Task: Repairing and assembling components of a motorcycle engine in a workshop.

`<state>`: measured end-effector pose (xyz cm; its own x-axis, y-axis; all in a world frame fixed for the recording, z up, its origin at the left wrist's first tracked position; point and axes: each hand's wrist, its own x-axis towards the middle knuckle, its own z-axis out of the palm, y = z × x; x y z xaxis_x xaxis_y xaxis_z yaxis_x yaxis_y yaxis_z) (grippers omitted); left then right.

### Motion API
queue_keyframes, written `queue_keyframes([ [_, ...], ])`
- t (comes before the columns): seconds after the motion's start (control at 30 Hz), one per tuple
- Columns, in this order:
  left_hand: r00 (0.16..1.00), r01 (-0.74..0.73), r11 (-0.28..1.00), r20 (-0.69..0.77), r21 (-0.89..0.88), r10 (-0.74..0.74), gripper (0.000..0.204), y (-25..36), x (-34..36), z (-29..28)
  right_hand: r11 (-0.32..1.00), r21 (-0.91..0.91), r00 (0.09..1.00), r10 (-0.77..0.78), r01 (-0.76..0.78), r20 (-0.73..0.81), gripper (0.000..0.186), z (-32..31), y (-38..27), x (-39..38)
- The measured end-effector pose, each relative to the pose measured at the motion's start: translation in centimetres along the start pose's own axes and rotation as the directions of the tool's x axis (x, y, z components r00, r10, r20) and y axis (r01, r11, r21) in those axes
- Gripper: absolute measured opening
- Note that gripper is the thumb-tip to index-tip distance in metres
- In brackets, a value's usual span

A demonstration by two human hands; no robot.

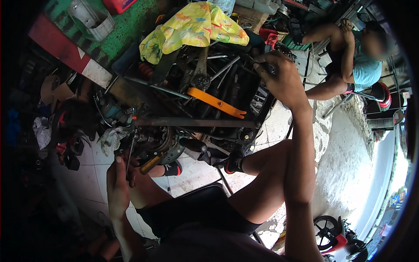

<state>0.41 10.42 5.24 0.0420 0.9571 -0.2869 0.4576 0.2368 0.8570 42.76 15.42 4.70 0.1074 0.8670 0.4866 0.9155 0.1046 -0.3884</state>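
Note:
My left hand (118,185) is closed at the lower left around a thin metal rod (131,153), which stands up beside greasy machine parts. Next to it lies a screwdriver with a yellow handle (150,164). My right hand (281,78) is over the right edge of a dark tool tray (262,111), its fingers bent and drawn together. Whatever is between them, if anything, is too dark to make out. In the tray are several wrenches and rods, among them a large greasy wrench (200,74) and an orange pry bar (216,103).
A yellow patterned cloth (192,30) drapes over the tray's far side. A long flat metal bar (196,122) crosses in front. Whitish rags (114,139) lie at left. At the right sits another person (366,72) in a light blue shirt. A motorcycle wheel (327,232) shows lower right.

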Motion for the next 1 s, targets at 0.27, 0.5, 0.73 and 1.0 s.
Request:
queue_keyframes([
  [0.27,1.000,-0.012,1.000,-0.024,0.020,0.012,0.053,0.1,0.2,-0.3,0.999,-0.033,0.999,0.020,-0.021,-0.049,0.018,-0.5,1.6,0.2],
  [0.5,0.998,0.016,0.999,-0.055,0.029,-0.014,0.049,0.6,0.2,0.2,1.000,0.005,1.000,0.023,-0.023,-0.017,0.017,-0.1,0.7,0.5],
  [0.73,0.999,-0.022,0.998,-0.027,0.062,0.024,0.047,-0.2,0.5,-0.4,0.997,0.047,0.996,0.055,-0.058,0.077,0.019,0.7,-0.8,0.9],
  [1.0,0.983,0.009,0.995,-0.181,0.097,0.008,0.051,-1.6,0.2,-0.5,0.997,0.070,0.997,0.014,-0.019,0.072,0.015,1.3,-1.8,1.5],
])
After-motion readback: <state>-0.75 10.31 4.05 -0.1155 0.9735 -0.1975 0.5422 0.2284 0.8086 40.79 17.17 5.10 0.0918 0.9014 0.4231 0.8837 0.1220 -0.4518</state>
